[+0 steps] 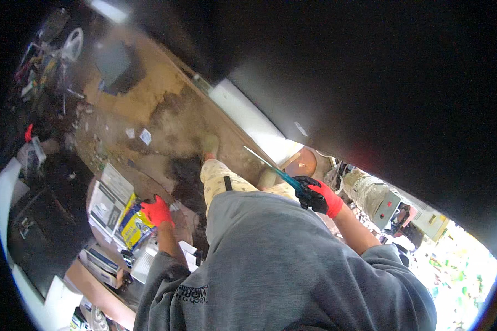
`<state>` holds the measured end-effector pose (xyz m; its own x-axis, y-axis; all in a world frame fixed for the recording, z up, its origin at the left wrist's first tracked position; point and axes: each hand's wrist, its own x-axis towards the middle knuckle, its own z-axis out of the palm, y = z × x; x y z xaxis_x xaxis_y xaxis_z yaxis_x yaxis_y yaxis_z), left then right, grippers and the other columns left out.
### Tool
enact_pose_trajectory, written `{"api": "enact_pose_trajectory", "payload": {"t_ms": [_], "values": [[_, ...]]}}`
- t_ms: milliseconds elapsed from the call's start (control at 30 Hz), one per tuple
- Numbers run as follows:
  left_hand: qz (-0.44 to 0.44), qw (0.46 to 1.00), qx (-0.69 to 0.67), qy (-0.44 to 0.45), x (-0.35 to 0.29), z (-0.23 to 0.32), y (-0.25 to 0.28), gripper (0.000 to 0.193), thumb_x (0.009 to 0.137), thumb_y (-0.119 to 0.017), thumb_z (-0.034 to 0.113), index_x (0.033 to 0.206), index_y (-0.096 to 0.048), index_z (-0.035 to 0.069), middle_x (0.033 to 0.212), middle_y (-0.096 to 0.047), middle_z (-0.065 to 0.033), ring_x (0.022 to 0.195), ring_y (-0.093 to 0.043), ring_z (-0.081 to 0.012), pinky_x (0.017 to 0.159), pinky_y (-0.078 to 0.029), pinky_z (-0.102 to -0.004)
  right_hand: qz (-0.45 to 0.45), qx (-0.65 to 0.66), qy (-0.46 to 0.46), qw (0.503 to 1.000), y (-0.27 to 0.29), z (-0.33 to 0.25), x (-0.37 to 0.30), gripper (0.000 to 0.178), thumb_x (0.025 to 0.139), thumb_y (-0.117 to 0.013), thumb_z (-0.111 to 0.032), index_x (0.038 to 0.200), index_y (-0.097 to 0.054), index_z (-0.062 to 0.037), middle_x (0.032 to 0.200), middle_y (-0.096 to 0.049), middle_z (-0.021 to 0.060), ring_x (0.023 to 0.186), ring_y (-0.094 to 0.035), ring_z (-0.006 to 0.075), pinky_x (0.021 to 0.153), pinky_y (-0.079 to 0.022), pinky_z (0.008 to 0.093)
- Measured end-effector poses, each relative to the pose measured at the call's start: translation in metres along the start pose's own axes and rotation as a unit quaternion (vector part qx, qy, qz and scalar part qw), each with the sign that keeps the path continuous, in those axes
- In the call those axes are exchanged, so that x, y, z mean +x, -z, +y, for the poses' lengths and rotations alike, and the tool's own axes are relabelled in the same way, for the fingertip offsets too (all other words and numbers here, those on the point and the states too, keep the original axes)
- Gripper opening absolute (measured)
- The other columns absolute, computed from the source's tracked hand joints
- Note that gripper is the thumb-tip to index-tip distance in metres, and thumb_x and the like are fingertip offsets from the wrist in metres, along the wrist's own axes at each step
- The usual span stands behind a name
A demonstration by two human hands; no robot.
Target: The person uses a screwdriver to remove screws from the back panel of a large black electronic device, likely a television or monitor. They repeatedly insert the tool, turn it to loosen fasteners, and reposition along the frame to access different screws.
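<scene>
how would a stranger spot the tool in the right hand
From the big grey shirt, follow its right sleeve to the red-and-black gloved right hand. The tool there has a teal handle; its long, thin shaft sets it apart from the broad white panel nearby.

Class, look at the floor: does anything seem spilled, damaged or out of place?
Yes. A dark patch with ragged edges marks the brown floor ahead of the person, resembling a spill or stain; paper scraps lie loose nearby.
</scene>
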<state>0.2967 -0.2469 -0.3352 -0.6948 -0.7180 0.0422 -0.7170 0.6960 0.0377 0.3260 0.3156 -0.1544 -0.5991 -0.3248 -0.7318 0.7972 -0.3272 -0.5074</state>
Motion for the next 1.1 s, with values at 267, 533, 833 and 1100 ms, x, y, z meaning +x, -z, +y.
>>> {"api": "enact_pose_trajectory", "payload": {"t_ms": [267,533,833,1100], "values": [[-0.316,0.844,-0.303,-0.308,0.007,0.195,0.116,0.030,0.091,-0.064,0.027,0.098,-0.070,-0.002,0.095,-0.071,-0.0216,0.089,-0.069,-0.0338,0.080,-0.052,-0.0417,0.053,-0.096,0.138,0.984,-0.008,0.001,-0.049,0.027,0.097,-0.056,-0.018,0.117,-0.062,-0.0002,0.103,-0.064,0.0064,0.068,-0.057,0.0094,0.056,-0.048,0.0257],[-0.501,0.557,-0.211,-0.628,-0.017,0.367,0.203,0.030,0.095,-0.060,0.024,0.116,-0.070,0.004,0.099,-0.075,-0.0106,0.084,-0.070,-0.0188,0.078,-0.053,-0.0318,0.189,0.138,0.230,0.945,-0.097,0.018,-0.094,0.030,0.092,-0.056,-0.017,0.115,-0.063,0.0017,0.086,-0.063,0.0051,0.054,-0.053,0.0101,0.045,-0.042,0.0252],[-0.628,0.339,-0.138,-0.687,-0.084,0.422,0.337,0.028,0.095,-0.061,0.017,0.119,-0.069,0.005,0.097,-0.074,-0.0035,0.085,-0.066,-0.0119,0.077,-0.052,-0.0306,0.326,0.324,0.376,0.805,-0.228,0.073,-0.127,0.037,0.086,-0.068,-0.017,0.118,-0.061,0.0020,0.080,-0.064,0.0077,0.055,-0.058,0.0125,0.046,-0.044,0.0250],[-0.756,0.247,-0.289,-0.533,-0.138,0.408,0.382,0.027,0.096,-0.064,0.015,0.121,-0.068,0.006,0.091,-0.068,0.0024,0.072,-0.055,-0.0048,0.063,-0.045,-0.0230,0.360,0.225,0.469,0.774,-0.259,0.029,-0.173,0.042,0.082,-0.068,-0.011,0.122,-0.059,0.0019,0.090,-0.067,0.0099,0.068,-0.062,0.0136,0.056,-0.049,0.0260]]}}
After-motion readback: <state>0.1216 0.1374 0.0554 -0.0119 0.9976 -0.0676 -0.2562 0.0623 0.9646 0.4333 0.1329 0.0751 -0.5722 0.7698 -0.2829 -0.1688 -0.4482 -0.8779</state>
